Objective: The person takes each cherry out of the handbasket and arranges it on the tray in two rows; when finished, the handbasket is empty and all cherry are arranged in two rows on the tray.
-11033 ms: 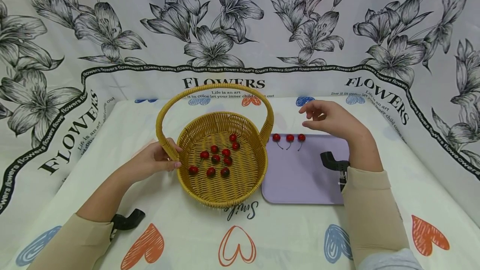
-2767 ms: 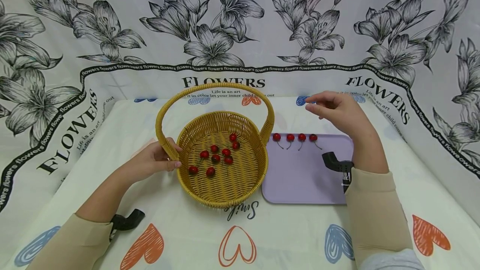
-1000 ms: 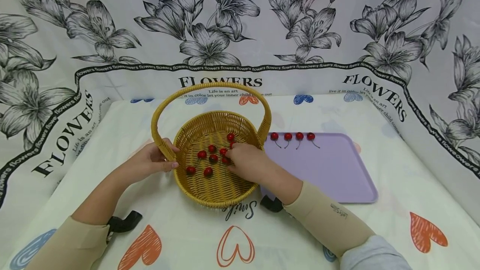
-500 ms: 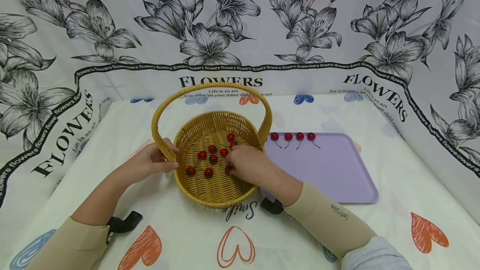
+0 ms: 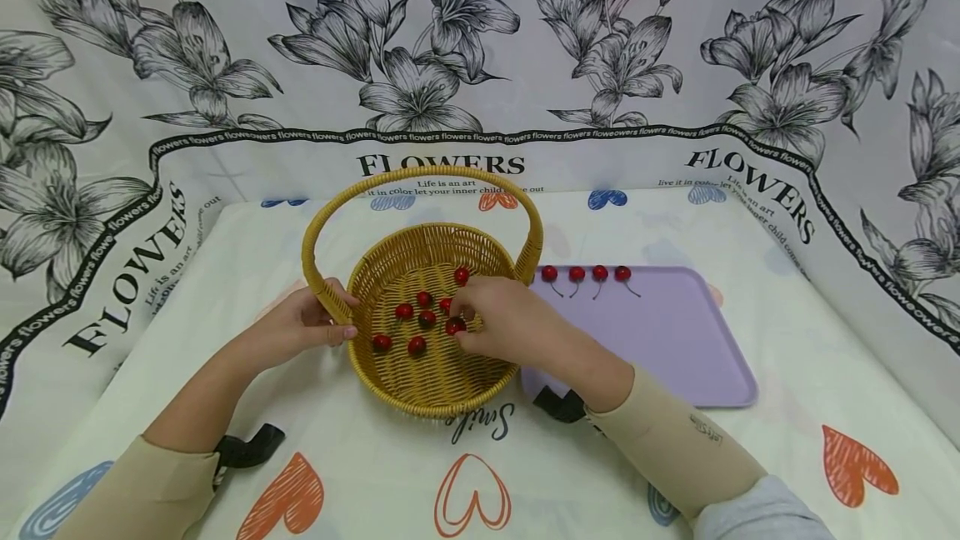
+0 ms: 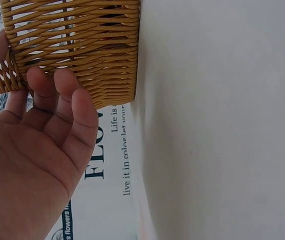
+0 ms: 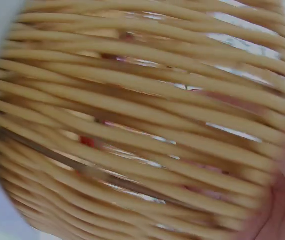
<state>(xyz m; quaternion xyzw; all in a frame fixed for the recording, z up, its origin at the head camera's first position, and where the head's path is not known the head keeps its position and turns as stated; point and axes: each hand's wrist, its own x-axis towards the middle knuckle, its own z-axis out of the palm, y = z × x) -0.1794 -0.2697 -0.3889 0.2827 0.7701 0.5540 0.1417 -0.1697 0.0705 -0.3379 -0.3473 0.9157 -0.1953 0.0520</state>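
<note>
A woven yellow basket (image 5: 390,377) with a hoop handle stands on the table and holds several red cherries (image 5: 405,311). My left hand (image 5: 303,325) grips the base of the basket handle at its left side; the left wrist view shows its fingers (image 6: 57,107) against the wicker wall (image 6: 82,45). My right hand (image 5: 498,319) reaches over the right rim into the basket and pinches a cherry (image 5: 454,326) between thumb and fingertips. The right wrist view shows only blurred wicker (image 7: 142,125) close up.
A lilac tray (image 5: 660,348) lies right of the basket, with several stemmed cherries (image 5: 585,274) in a row along its far edge. The tablecloth (image 5: 472,490) bears coloured hearts. A flower-printed backdrop (image 5: 480,65) rises behind the table.
Since 2.8 s ago my right hand came down from above the tray into the basket. In the last half second it closed on a cherry and lifted slightly. The left hand stayed.
</note>
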